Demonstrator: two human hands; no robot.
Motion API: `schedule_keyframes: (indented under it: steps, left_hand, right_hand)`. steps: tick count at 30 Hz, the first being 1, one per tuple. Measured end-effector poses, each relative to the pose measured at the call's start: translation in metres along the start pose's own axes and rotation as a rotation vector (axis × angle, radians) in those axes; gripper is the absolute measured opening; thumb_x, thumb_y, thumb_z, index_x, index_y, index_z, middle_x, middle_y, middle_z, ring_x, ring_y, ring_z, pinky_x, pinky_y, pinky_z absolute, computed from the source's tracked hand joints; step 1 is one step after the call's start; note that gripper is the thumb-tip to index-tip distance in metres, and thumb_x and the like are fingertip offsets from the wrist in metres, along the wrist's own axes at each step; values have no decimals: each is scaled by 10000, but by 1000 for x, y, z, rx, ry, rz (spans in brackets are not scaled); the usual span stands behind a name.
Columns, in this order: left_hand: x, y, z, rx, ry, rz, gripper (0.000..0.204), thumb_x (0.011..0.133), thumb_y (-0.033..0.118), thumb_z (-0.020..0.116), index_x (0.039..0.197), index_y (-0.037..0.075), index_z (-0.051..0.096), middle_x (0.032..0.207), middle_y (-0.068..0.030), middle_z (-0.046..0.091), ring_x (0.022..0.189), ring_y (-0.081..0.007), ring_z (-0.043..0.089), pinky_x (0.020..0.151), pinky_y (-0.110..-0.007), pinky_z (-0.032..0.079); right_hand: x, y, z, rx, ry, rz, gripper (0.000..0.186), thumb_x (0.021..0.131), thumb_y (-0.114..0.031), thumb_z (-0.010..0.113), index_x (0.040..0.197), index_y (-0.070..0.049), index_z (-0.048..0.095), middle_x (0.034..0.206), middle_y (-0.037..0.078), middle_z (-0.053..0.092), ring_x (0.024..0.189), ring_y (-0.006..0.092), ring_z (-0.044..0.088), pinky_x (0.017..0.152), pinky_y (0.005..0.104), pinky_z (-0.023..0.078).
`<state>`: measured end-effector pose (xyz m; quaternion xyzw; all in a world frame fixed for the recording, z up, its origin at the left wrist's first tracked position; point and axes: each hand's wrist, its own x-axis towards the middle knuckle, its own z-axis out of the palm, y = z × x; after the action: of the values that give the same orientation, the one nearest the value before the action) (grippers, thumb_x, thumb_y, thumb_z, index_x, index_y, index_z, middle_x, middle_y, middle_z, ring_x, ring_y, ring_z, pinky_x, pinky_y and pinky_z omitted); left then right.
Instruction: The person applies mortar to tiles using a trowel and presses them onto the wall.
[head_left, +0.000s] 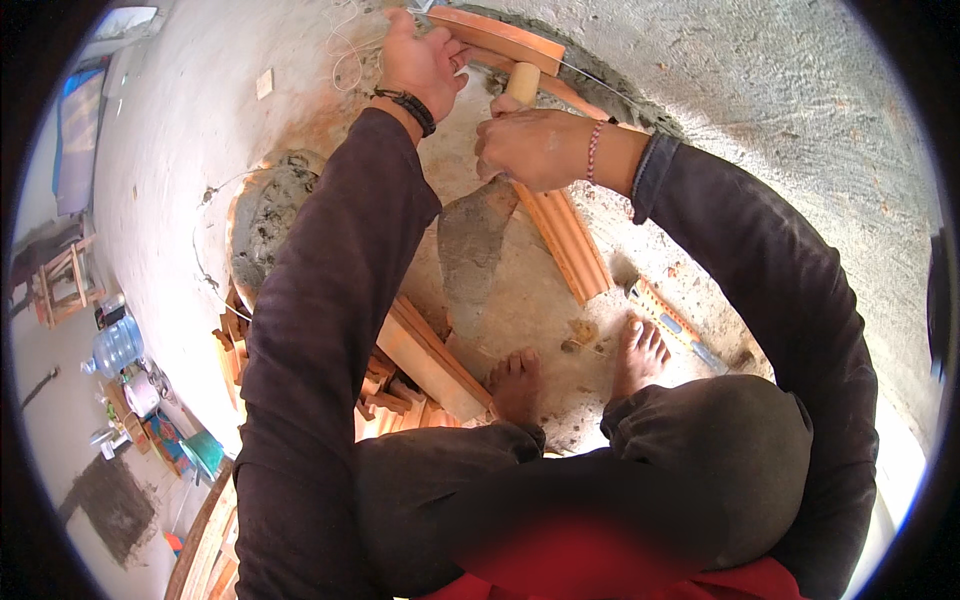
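At the far side of the floor, the right hand (540,148) is wrapped firmly around the pale wooden handle of a trowel (522,80), gripping it with the fingers curled in. The handle's butt points away from the person and meets, or nearly meets, an orange brick (497,38) lying along the foot of the rough wall (790,120); contact there I cannot tell for sure. A flat grey blade (474,240) extends from beneath that fist toward the near side. The left hand (424,68) is loosely spread, its fingers partly bent, just beside the left end of the same brick (a dark braided bracelet (408,108) circles that wrist). Whether its fingertips press on the brick is unclear.

A taut string (598,80) passes the brick's right end. Nearer, just right of the blade, a ridged orange block (566,245) lies slantwise on the floor. More orange blocks (440,365) are heaped at the near left, beside the person's bare left foot (517,385). To the right of the right foot (640,352) lies a yellow and blue tool (680,328). Far off to the left stands a blue water jug (116,346)
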<state>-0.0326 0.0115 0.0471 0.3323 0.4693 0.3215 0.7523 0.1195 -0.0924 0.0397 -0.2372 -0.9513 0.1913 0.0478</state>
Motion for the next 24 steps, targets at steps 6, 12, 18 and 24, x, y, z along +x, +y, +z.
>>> schedule_keyframes:
  steps: [6,12,18,24]
  left_hand:
    - [-9,-4,14,-13,1,19,1016,934,782,65,1472,-11,401,1462,-121,499,1355,-282,408,1169,-509,153]
    - [-28,-19,39,63,29,-6,1027,939,792,102,1550,-10,297,1548,-130,403,1402,-277,367,1185,-461,153]
    - [-40,-53,66,63,-18,-95,998,961,774,144,1588,-1,204,1627,-143,287,1507,-265,226,1193,-386,149]
    - [-56,-64,60,206,178,104,654,1046,557,376,1382,22,545,1377,-117,606,1270,-240,534,1081,-352,345]
  right_hand:
    - [-6,-28,-7,29,-138,71,139,785,-92,624,873,-128,725,883,44,673,1010,230,620,997,425,352]
    - [-55,-75,-5,45,-102,210,109,802,-117,611,855,-134,705,853,29,653,1000,230,623,991,420,357]
    - [-137,-112,-5,275,-162,444,105,817,-151,685,895,-88,650,836,80,658,882,306,662,768,460,497]
    - [-218,-135,5,650,3,876,256,958,-265,628,957,-13,675,865,205,684,847,390,667,759,461,522]
